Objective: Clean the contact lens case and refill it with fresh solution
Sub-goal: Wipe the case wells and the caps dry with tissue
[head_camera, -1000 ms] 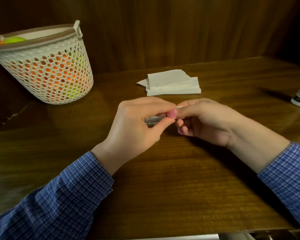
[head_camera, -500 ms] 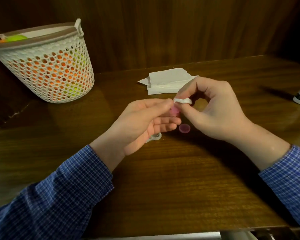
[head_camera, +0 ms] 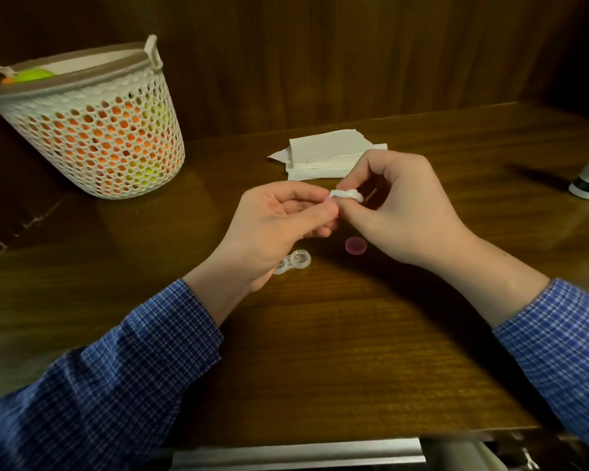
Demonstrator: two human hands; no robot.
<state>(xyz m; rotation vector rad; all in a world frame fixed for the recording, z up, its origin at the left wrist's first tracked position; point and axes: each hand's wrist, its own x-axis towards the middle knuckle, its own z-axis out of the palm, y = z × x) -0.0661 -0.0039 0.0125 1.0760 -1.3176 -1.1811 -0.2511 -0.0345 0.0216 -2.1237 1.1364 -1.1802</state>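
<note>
Wooden desk (head_camera: 320, 351); both hands pinch maybe tissue (head_camera: 346, 194)

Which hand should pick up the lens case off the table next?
Left, probably. The left hand hovers right over the clear lens case, which lies under its heel. The right hand pinches a white wad and sits farther off, nearer the pink cap.

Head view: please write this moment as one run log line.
left hand: pinches a pink cap | right hand: holds white tissue wad at that cap | lens case: open on table | second pink cap: on table
</note>
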